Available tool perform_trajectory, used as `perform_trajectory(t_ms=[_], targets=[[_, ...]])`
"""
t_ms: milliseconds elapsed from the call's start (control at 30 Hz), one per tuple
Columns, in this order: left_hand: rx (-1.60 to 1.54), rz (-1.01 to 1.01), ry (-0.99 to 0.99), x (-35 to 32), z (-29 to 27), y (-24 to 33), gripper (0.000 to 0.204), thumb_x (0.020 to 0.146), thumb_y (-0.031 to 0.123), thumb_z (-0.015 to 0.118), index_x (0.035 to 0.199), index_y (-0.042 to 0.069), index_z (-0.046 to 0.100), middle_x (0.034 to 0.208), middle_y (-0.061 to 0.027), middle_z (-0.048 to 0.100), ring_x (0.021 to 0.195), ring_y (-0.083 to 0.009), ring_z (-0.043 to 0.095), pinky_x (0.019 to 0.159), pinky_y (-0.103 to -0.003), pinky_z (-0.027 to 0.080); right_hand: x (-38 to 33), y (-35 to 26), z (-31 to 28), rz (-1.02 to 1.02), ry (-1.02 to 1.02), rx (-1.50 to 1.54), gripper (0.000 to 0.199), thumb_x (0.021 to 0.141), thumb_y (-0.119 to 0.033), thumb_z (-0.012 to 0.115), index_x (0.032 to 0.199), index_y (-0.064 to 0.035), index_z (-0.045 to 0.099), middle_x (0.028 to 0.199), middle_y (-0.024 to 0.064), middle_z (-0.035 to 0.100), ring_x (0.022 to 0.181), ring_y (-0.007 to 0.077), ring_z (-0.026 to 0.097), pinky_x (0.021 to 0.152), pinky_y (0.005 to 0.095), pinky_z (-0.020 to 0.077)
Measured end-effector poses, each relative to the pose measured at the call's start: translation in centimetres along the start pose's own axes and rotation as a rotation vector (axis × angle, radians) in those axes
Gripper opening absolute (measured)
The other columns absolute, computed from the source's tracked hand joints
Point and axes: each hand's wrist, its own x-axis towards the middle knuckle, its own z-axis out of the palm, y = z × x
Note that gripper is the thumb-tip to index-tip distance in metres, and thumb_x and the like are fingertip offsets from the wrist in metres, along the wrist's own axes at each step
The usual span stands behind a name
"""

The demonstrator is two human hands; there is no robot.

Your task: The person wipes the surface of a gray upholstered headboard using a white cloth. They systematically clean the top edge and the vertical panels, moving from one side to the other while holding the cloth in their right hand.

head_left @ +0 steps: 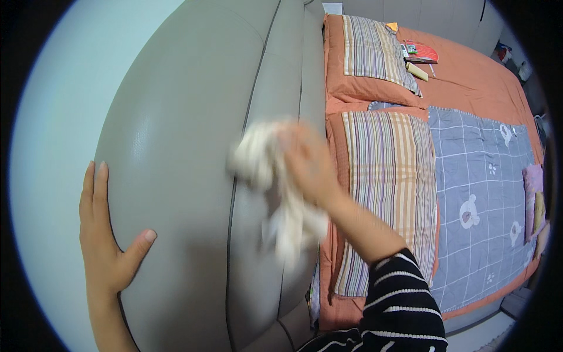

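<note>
A grey padded headboard (187,129) with dark piping seams runs along the head of a bed. My left hand (108,240) rests on its outer edge beside the pale wall, thumb spread away from the fingers, holding nothing. My right hand (308,161) is blurred by motion and grips a cream-white cloth (258,152) against the headboard's inner panel. Part of the cloth bunches up ahead of the fingers, while a loose end hangs toward me. The fingers on the cloth are partly smeared.
Two pillows with striped covers, a near one (387,199) and a far one (375,53), lie on orange bedding (463,64). A grey checked blanket (469,176) with bear faces covers part of the bed. Near the far pillow lie a red fan-shaped item (423,53) and a beige cylinder (417,71).
</note>
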Motion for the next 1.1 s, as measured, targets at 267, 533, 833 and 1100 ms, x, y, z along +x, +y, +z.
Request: perform_trajectory(t_ms=[267,533,833,1100], targets=[[0.016,0.032,0.023,0.8,0.2,0.4,0.1,0.068,0.067,0.062,0.148,0.015,0.031,0.151,-0.0198,0.029,0.137,-0.0384,0.033,0.107,-0.054,0.034,12.0,5.4,3.3,0.063,0.273,-0.636,0.048,0.082,-0.028,0.056,0.123,-0.0029,0.06,0.099,0.0231,0.063,0.096,0.0383,0.061,0.085,0.0429,0.0479],[0.032,-0.013,-0.018,0.7,0.2,0.2,0.103,0.069,0.073,0.059,0.149,0.013,0.03,0.152,-0.0192,0.028,0.139,-0.0374,0.031,0.109,-0.055,0.031,-0.9,1.7,2.8,-0.219,-0.046,-0.362,0.044,0.078,-0.013,0.057,0.122,-0.0083,0.059,0.101,0.0185,0.059,0.085,0.0362,0.06,0.073,0.044,0.0492],[0.034,-0.008,-0.044,0.8,0.1,0.4,0.103,0.071,0.071,0.059,0.149,0.011,0.029,0.152,-0.0208,0.027,0.139,-0.0378,0.029,0.11,-0.054,0.03,19.0,11.8,0.6,-0.164,0.398,-0.74,0.035,0.083,-0.012,0.054,0.117,-0.0111,0.06,0.103,0.0154,0.062,0.095,0.0384,0.058,0.081,0.0475,0.047],[0.043,0.035,-0.008,0.9,0.2,0.1,0.098,0.07,0.061,0.064,0.148,0.013,0.03,0.15,-0.0228,0.029,0.133,-0.0407,0.038,0.103,-0.053,0.038,21.8,8.4,-1.0,0.148,0.161,-0.69,0.037,0.076,-0.021,0.055,0.108,-0.0067,0.064,0.105,0.0209,0.066,0.098,0.037,0.062,0.082,0.0468,0.0504]])
